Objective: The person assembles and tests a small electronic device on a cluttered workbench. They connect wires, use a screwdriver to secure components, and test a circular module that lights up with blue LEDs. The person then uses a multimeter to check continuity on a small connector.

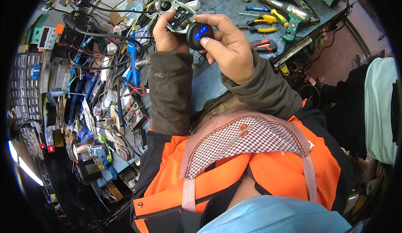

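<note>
Above the near edge of the workbench, my left hand [168, 38] is closed around a grey metal housing [164, 5] with a round opening and dark parts inside. My right hand [229, 46] pinches a round black digital display [193, 38], its thumb pressed on the face where blue digits glow. The display sits against the right side of the housing. Whether the two are joined is hidden by my fingers.
Right of my hands lie a red-and-black utility knife [264, 45], yellow-handled pliers [263, 30], a yellow screwdriver [279, 18] and a green pistol-shaped tool [292, 27]. Tangled cables and a blue bar-like tool [133, 59] crowd the left, beside small parts drawers [25, 82].
</note>
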A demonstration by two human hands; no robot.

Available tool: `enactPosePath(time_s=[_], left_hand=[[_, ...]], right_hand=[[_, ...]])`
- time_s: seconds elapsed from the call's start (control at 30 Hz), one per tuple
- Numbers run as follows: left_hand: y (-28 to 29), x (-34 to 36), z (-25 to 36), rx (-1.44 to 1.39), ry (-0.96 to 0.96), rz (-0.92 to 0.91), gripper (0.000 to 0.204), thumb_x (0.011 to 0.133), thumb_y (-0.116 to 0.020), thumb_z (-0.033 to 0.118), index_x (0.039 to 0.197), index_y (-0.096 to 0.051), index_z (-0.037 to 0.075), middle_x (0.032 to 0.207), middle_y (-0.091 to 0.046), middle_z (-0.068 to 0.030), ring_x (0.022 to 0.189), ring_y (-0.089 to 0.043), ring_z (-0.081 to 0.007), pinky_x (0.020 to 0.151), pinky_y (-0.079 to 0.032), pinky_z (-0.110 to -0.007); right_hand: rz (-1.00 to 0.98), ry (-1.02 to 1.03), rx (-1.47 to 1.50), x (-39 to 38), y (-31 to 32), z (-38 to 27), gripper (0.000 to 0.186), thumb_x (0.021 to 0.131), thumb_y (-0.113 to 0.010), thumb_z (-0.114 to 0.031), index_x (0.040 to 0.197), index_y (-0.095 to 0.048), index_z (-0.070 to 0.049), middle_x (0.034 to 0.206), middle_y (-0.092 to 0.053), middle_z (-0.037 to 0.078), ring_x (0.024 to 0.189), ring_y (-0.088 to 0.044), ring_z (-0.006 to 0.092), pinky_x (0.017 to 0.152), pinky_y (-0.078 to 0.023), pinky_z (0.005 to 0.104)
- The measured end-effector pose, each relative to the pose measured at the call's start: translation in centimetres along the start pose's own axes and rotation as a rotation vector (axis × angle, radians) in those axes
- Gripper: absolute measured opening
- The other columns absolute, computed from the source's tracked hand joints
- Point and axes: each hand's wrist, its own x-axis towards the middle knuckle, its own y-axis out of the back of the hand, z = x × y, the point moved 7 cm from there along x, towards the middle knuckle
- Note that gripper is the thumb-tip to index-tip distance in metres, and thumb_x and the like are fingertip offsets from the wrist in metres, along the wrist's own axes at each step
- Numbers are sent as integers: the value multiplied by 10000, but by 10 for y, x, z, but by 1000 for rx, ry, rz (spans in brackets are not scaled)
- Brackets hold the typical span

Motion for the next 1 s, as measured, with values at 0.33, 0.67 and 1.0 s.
enactPosePath(time_s=[0.33,0.67,1.0], left_hand=[[2,-1,2,17,8,42,326,906,-695,302,1070,-677,21,994,-730,-125,869,-715,-279,796,-616,-426],[3,2,3,25,-4,22,332,924,-673,309,1073,-671,12,1007,-734,-132,868,-720,-282,784,-620,-433],[3,1,2,18,4,12,345,915,-672,302,1117,-674,23,1030,-734,-133,906,-719,-290,821,-616,-436]], right_hand=[[-14,17,34,2,-2,-1,424,947,-571,78,1360,-620,-8,1168,-517,41,796,-597,53,626,-487,202],[-43,52,-79,2,0,3,472,1003,-537,45,1470,-539,-27,978,-664,75,737,-579,60,617,-490,188],[-14,30,-2,1,-1,2,421,957,-572,79,1368,-609,-3,1160,-507,34,740,-586,35,621,-473,196]])
